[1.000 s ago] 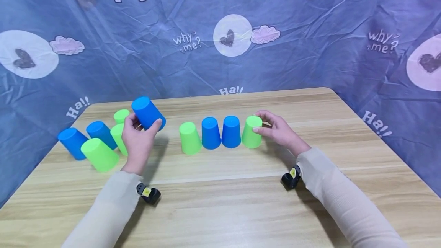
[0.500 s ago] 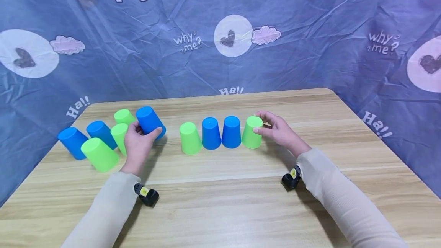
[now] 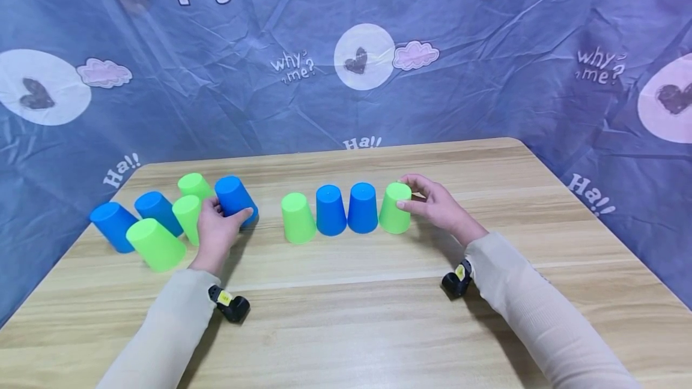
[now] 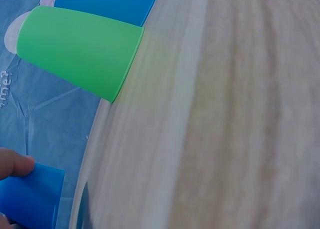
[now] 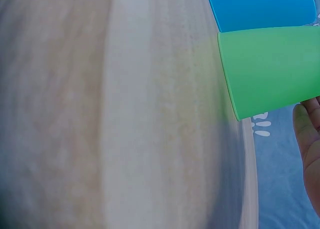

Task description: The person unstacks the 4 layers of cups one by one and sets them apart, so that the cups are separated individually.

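My left hand (image 3: pixel 216 230) grips an upside-down blue cup (image 3: pixel 236 200) between thumb and fingers, just right of a loose group of cups; whether its rim touches the table, I cannot tell. In the left wrist view the thumb (image 4: pixel 17 164) lies on this blue cup (image 4: pixel 35 196). A row of upside-down cups stands mid-table: a green cup (image 3: pixel 298 218), a blue cup (image 3: pixel 331 210), another blue cup (image 3: pixel 363 208) and, at the right end, a green cup (image 3: pixel 394 212). My right hand (image 3: pixel 438 206) holds that last one, thumb in front, other fingers behind and partly hidden.
Left of my left hand, upside-down cups stand grouped: a blue cup (image 3: pixel 113 227), a blue cup (image 3: pixel 158 212), a green cup (image 3: pixel 157 245) and two more green ones. A patterned blue cloth (image 3: pixel 270 113) hangs behind the wooden table (image 3: pixel 357 323).
My left hand has lowered the blue cup toward the table beside the left group. The right hand and the row of cups stay where they were.
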Available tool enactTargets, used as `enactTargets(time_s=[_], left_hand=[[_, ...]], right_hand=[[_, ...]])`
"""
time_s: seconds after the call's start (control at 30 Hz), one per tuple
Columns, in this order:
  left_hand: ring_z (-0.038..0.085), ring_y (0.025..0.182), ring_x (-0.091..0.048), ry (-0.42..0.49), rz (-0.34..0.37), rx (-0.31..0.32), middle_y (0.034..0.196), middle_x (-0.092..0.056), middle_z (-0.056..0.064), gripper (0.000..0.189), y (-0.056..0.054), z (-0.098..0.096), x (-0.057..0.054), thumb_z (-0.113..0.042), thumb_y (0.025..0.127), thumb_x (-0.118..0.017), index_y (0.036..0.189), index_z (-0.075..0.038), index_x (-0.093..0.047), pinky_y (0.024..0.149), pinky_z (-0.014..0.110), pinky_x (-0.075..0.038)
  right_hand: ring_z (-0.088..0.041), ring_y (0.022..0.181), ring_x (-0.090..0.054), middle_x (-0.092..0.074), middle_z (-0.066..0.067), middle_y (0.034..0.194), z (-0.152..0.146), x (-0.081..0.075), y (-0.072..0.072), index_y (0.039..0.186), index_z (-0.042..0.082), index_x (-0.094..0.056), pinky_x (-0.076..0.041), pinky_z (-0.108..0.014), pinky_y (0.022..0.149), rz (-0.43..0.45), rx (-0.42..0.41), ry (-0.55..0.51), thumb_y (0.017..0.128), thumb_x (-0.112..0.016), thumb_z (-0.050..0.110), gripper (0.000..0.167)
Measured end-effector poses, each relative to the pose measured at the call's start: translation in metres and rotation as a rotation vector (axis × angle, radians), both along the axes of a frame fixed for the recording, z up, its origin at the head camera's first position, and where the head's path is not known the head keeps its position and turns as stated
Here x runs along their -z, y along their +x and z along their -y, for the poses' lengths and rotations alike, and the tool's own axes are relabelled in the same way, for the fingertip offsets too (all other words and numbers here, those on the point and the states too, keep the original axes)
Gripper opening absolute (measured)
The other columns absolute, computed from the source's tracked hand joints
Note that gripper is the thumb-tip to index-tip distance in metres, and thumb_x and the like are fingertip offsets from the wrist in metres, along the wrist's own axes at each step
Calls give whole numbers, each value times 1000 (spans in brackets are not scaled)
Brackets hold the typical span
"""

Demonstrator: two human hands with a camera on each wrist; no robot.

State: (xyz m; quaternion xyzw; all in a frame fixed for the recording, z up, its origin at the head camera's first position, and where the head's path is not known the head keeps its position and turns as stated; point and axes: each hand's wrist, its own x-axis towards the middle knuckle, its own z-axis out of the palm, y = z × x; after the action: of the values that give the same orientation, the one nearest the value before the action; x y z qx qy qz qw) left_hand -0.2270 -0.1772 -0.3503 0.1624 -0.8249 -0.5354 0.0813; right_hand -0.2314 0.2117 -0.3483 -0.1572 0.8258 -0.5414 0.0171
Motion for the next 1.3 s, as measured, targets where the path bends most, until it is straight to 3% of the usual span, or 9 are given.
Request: enactTargets(time_s=[0.3, 0.7, 1.3], left_hand=[[41, 131, -31, 8, 41, 40, 142, -30, 29, 73, -3, 3, 7, -11, 84, -64, 140, 4, -21, 107, 51, -31], [42, 131, -30, 24, 54, 47, 142, -29, 29, 74, -5, 4, 16, -9, 83, -65, 140, 3, -19, 107, 53, -30], [43, 133, -26, 16, 55, 40, 144, -25, 30, 78, -4, 1, 12, -8, 83, -64, 141, 1, -14, 108, 55, -27]], right_hand=[[-26, 109, -50, -56, -13, 115, -1, 2, -2, 121, 2, -49, -44, -39, 93, -4, 0, 6, 85, -65, 12, 41], [-27, 111, -51, -55, -14, 117, -1, 2, -2, 122, 2, -48, -45, -40, 93, 12, -8, -5, 86, -65, 13, 42], [-29, 114, -49, -54, -15, 117, -2, 3, -2, 122, 2, -48, -41, -43, 97, 12, -3, 1, 87, -64, 15, 41]])
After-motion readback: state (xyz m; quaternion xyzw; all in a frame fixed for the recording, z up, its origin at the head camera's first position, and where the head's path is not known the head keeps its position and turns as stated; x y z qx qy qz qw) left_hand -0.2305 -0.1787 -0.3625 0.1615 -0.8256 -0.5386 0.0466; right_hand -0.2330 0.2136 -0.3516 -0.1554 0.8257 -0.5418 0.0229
